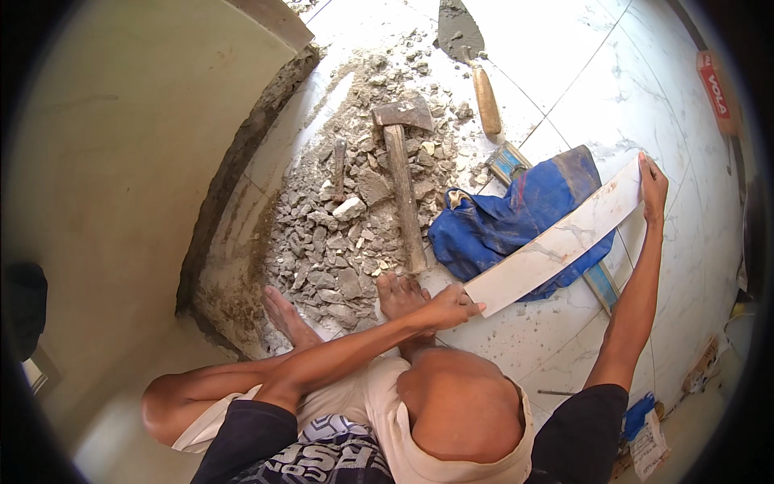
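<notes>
No real containers here, closest thing is a blue bag [500,222] slumped on the floor, and what's inside can't be made out. The person squats and holds a long white marble-look tile strip [556,242] across that bag: left hand [451,306] wrapped around the near end, right hand [651,185] clamped on the far end, so both are grasping the strip, which sits tilted just above the bag and a blue-edged spirit level [516,165]. The floor [645,105] is glossy white marble-pattern tile, dusty. A heap of grey rubble [347,234] lies by the broken base of a cream wall [105,161], with a hatchet [401,161] resting on it and a chisel [339,165] alongside. A mortar-caked trowel [472,56] lies further out. Most of the level is hidden under the bag, and the picture's corners are black.
</notes>
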Demonstrator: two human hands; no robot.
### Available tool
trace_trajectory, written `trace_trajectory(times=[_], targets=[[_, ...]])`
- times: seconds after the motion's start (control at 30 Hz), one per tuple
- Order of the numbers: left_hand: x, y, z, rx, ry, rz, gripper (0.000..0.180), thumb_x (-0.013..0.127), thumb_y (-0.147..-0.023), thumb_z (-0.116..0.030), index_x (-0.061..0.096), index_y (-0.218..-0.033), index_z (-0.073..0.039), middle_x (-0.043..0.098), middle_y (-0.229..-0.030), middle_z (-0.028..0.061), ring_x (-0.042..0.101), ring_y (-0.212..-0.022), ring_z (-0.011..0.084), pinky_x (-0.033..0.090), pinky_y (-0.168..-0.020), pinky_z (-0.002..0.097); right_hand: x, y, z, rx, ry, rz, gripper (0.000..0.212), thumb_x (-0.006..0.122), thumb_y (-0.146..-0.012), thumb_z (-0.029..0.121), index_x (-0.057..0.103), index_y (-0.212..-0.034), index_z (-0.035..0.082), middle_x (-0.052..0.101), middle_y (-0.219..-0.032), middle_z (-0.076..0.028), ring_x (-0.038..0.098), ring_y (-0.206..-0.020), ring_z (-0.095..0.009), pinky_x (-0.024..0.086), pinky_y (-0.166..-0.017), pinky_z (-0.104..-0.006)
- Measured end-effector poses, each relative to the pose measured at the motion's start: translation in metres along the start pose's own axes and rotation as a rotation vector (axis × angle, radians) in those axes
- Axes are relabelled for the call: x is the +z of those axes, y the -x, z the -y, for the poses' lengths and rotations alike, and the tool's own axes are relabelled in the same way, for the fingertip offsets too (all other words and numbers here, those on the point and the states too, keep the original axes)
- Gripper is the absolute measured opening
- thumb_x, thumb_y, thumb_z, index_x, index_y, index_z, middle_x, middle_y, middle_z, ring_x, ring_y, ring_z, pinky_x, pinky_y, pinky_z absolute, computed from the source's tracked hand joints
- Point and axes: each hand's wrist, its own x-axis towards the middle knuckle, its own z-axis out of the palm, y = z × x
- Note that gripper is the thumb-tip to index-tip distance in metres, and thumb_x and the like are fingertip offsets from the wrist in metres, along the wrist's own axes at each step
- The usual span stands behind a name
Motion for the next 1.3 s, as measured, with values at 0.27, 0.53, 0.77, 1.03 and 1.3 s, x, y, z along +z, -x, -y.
trace_trajectory(times=[0.27,0.53,0.77,1.03,1.3], targets=[[0.009,-0.025,0.018,-0.213,0.018,0.149,0.071,0.064,-0.092,-0.048,0.046,-0.136,0.006,0.058,-0.124,0.0171,0.058,-0.115,0.0271,0.054,-0.089,0.0341,0.033,-0.01,0.044,-0.07,0.216,-0.036,0.063,0.066,-0.089,0.047,0.061,-0.127,-0.002,0.063,-0.125,-0.02,0.059,-0.117,-0.028,0.041,-0.103,-0.0327],[-0.071,0.06,-0.061,0.101,-0.067,0.134,0.04,0.06,-0.097,-0.036,0.065,-0.114,0.001,0.069,-0.099,0.0126,0.068,-0.087,0.0159,0.057,-0.072,0.0298,0.038,0.009,0.027,-0.177,0.199,-0.128,0.059,0.067,-0.089,0.043,0.06,-0.13,0.002,0.062,-0.128,-0.018,0.058,-0.119,-0.03,0.041,-0.103,-0.0351],[-0.19,0.09,-0.072,0.368,-0.391,-1.246,0.027,0.062,-0.094,-0.025,0.069,-0.093,0.0,0.07,-0.083,0.01,0.066,-0.073,0.0185,0.05,-0.065,0.0316,0.096,0.109,0.14,-0.384,0.222,-0.149,0.041,0.065,-0.093,0.032,0.065,-0.121,0.002,0.069,-0.106,-0.015,0.064,-0.096,-0.021,0.05,-0.085,-0.034],[-0.189,0.058,-0.107,0.033,-0.735,-1.263,0.026,0.061,-0.092,-0.02,0.06,-0.102,0.004,0.065,-0.091,0.0215,0.065,-0.086,0.0336,0.051,-0.076,0.0468,0.251,0.249,0.242,-0.406,0.127,0.674,0.057,0.069,-0.086,0.047,0.056,-0.107,-0.004,0.064,-0.077,-0.021,0.065,-0.073,-0.036,0.052,-0.068,-0.0455],[-0.218,0.07,-0.117,-0.05,-0.643,-1.096,0.029,0.07,-0.077,-0.015,0.061,-0.096,0.004,0.066,-0.079,0.0193,0.068,-0.084,0.0327,0.052,-0.071,0.0446,0.278,0.254,0.243,-0.102,-0.355,0.641,0.026,0.064,-0.088,0.017,0.05,-0.1,-0.001,0.063,-0.081,-0.018,0.066,-0.066,-0.03,0.053,-0.054,-0.0398]])
